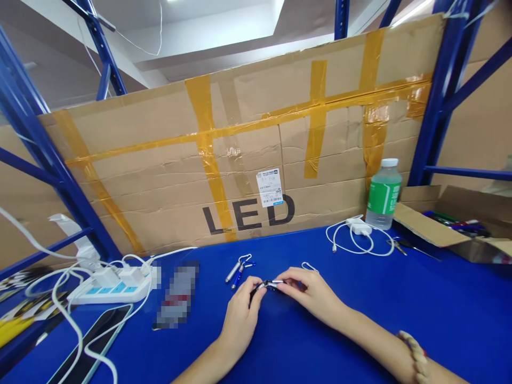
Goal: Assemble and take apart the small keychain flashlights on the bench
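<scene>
A small dark-and-silver item (272, 286) is pinched between the fingertips of both hands: its left end is gripped by the thumb and fingers of the left hand (242, 314), its right end by those of the right hand (312, 292). Neither hand is nearer, since the item is touched by both. Its long axis appears to be laid crosswise, from one hand to the other and close to level, though its exact shape is hidden by the fingers. Just beyond the left hand, a cluster of silver and blue cylinders (232, 272) is seen on the blue table (288, 341), joined, it seems, to a wire clip (245, 257). Just beyond the right hand, a second clip (308, 265) is partly hidden. Farther left, a phone (106, 320) and a power strip (116, 289) are placed; farther right, a bottle (384, 197) is set near the cardboard (160, 192).
</scene>
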Demonstrator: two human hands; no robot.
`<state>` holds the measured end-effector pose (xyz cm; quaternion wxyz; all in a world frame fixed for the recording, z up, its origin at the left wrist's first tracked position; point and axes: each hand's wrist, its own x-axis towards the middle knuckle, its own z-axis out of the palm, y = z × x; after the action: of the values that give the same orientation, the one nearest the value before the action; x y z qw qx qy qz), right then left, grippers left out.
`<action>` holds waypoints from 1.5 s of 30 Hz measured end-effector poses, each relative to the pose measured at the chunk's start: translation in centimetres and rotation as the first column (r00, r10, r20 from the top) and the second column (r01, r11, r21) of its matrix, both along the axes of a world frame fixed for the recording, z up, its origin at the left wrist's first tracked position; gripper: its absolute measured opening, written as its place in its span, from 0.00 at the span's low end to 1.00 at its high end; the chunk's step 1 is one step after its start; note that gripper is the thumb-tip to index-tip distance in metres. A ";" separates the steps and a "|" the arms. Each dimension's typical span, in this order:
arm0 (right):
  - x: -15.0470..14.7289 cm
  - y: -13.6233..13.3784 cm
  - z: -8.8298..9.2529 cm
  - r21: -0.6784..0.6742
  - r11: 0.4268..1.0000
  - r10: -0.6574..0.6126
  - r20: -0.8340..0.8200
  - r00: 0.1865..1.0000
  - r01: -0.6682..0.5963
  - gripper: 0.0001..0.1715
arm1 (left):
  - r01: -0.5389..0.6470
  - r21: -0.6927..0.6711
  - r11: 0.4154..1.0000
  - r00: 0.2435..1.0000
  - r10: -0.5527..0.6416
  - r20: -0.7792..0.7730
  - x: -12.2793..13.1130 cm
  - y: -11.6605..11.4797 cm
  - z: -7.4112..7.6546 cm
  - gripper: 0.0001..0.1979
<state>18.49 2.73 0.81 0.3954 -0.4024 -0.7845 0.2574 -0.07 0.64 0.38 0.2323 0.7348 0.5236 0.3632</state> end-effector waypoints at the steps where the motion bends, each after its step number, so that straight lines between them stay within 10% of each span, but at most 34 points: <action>1: 0.0 0.0 0.0 0.017 1.000 0.005 -0.013 1.000 -0.004 0.14 | 0.001 0.004 1.000 1.000 -0.001 0.011 0.0 0.1 0.0 0.11; 16: 0.2 -0.7 0.2 0.144 0.985 0.091 0.033 0.995 -0.095 0.08 | 0.030 -0.032 0.999 0.999 -0.029 0.033 0.1 -0.4 0.7 0.14; 27: -0.7 -1.0 0.9 -0.151 0.976 0.145 -0.071 0.987 -0.154 0.11 | 0.245 0.044 0.968 0.969 -0.246 0.021 -0.2 -0.6 0.5 0.10; 45: -1.2 -0.6 0.0 -0.429 0.878 0.040 -0.372 0.927 -0.211 0.20 | 0.190 0.141 0.972 0.980 -0.195 0.025 0.0 -0.3 -0.5 0.06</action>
<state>17.33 2.16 0.83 0.4042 -0.3795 -0.6418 0.5297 -0.12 0.37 -0.11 0.2253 0.7893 0.4189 0.3882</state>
